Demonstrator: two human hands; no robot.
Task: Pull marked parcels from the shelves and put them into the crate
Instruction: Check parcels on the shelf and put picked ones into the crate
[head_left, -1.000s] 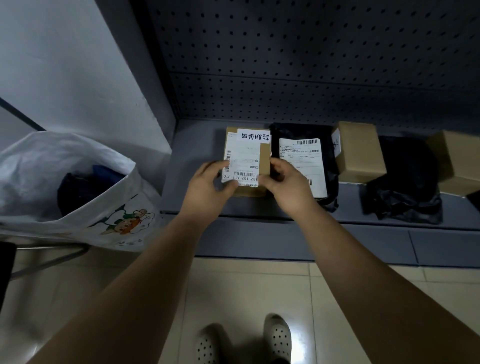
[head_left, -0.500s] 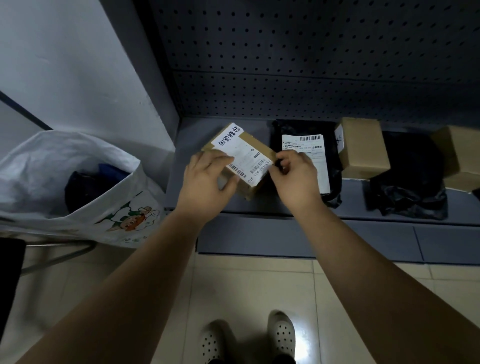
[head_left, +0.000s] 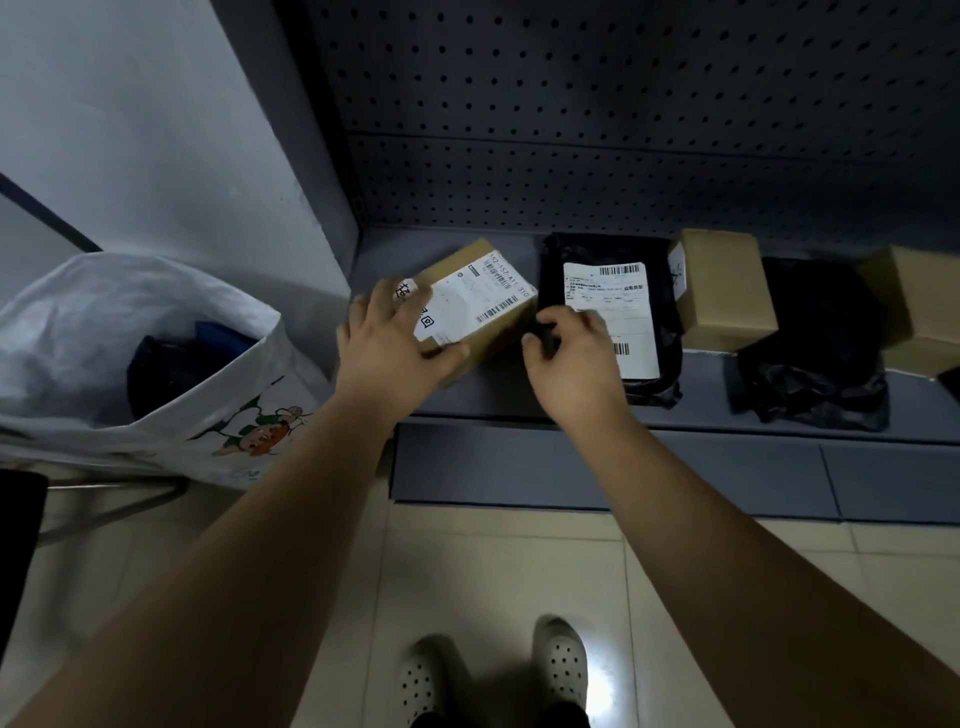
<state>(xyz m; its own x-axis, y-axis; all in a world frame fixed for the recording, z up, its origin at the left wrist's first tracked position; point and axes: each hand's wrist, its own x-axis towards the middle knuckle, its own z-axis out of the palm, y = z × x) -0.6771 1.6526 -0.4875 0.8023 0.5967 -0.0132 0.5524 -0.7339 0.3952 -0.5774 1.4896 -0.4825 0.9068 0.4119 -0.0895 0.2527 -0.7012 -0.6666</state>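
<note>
A brown cardboard box (head_left: 483, 296) with a white barcode label lies slanted at the left end of the low grey shelf (head_left: 519, 405). My left hand (head_left: 389, 343) grips it, fingers spread over the top and thumb on the near side. To its right lies a black plastic-bag parcel (head_left: 608, 249) with a white label. My right hand (head_left: 576, 358) is off the box. Its curled fingers and thumb seem to pinch the black parcel's left edge.
Further right on the shelf are a small cardboard box (head_left: 727, 291), a second black bag (head_left: 810, 353) and another box (head_left: 914, 312). A white printed sack (head_left: 104, 322) holding dark items stands on a frame at the left. My shoes (head_left: 561, 670) are on the tiled floor.
The cardboard box has turned anticlockwise under my left hand. My right hand has let go of its corner and moved right to the black parcel's edge.
</note>
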